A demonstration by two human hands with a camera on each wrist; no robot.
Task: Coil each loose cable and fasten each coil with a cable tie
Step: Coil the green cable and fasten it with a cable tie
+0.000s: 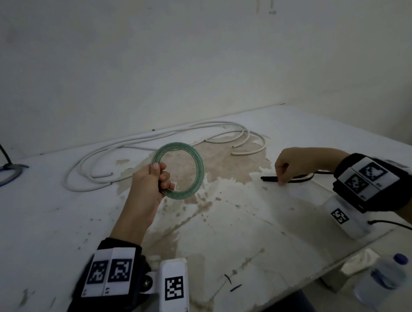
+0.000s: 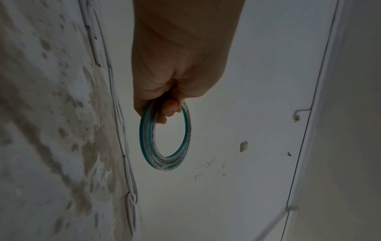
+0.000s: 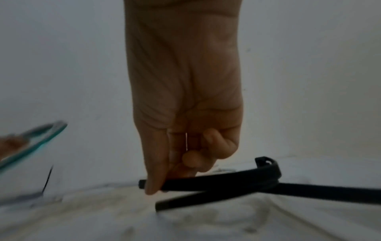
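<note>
A coiled green cable [image 1: 179, 170] stands upright above the table [image 1: 249, 224], clamped in the left hand [image 1: 152, 181], apparently so its loops stay together. The right hand [image 1: 291, 164] pinches one of the black cable ties [image 1: 271, 178] lying near the right edge. A loose white cable [image 1: 134, 146] sprawls behind, leaving open tabletop in front.

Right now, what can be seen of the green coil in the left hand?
The green coil is a translucent, green-tinted cable, plastic by its look, wound into several tight turns that form one flat round ring. It is held above the table, standing roughly upright, not touching the surface. The left hand grips its lower left arc, fingers curled through the opening, thumb on the outside. No cable tie shows on the visible part; the stretch under the fingers is hidden. Nothing else touches it.
</note>
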